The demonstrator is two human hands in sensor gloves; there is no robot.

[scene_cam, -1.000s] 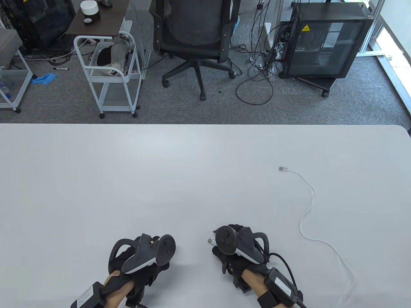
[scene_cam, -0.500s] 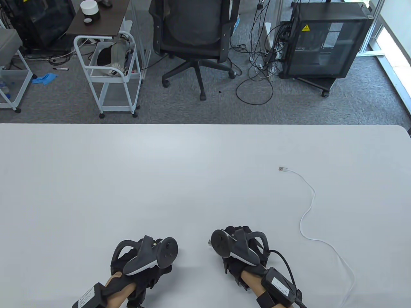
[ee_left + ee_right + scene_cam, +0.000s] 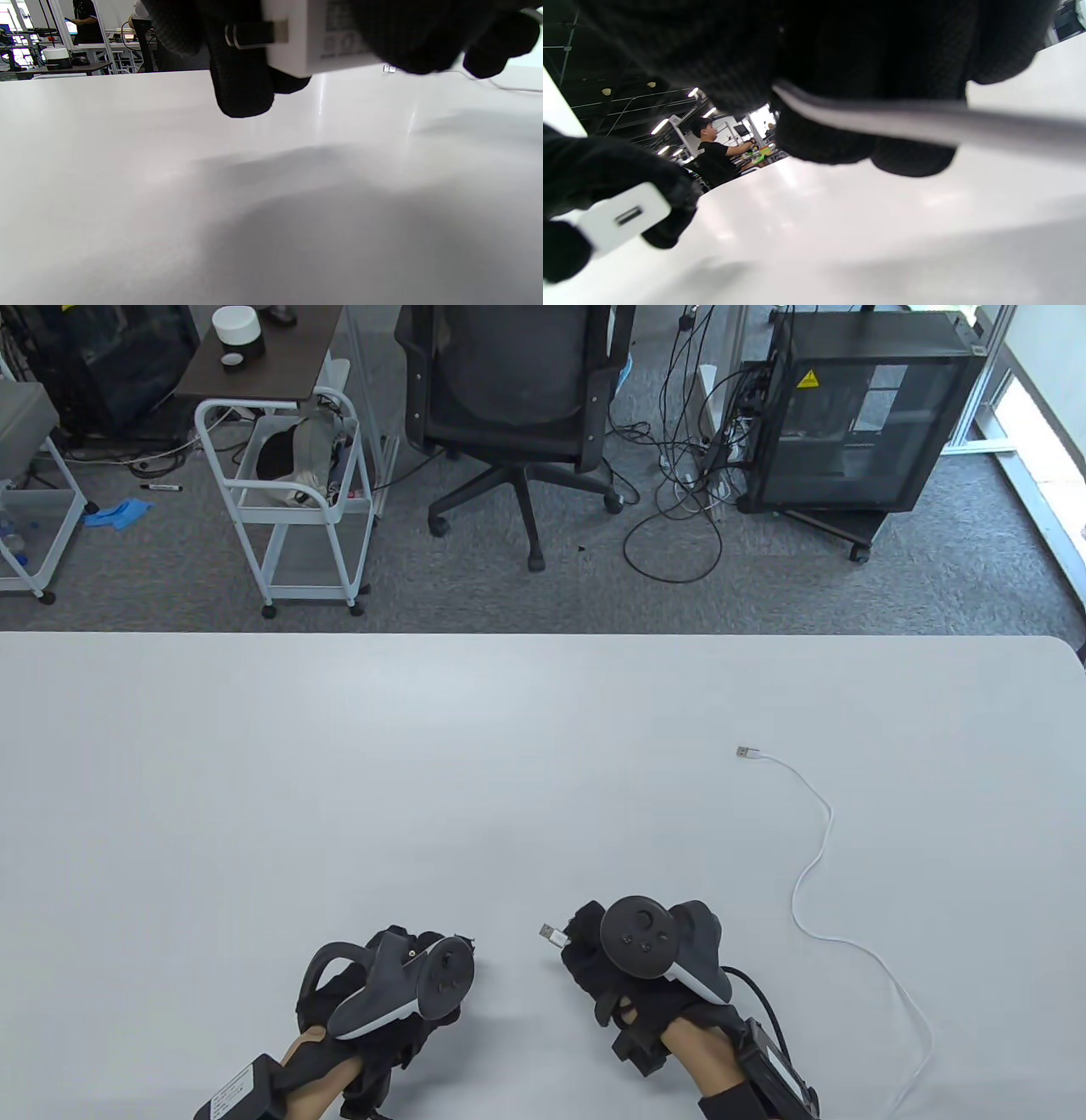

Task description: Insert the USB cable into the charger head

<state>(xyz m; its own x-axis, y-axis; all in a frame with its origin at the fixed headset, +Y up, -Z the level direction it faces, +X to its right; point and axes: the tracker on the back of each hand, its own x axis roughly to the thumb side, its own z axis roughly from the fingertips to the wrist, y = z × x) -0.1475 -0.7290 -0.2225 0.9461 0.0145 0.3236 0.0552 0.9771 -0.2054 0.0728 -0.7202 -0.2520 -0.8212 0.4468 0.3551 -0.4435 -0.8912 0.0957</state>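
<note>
Right hand (image 3: 632,976) grips USB cable (image 3: 821,848); left hand (image 3: 399,993) apparently holds charger head (image 3: 322,38).

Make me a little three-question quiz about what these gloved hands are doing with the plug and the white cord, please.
1. True or false: the USB plug is already seated in the charger head.
2. Which hand holds the charger head? A) left hand B) right hand C) neither
3. Fill in: the cable's free end lies on the ____.

Key:
1. False. In the table view the plug sticks out of the right hand with a gap before the left hand, and the right wrist view shows the charger's port empty.
2. A. The left wrist view shows it gripped in those fingers.
3. table.
</note>
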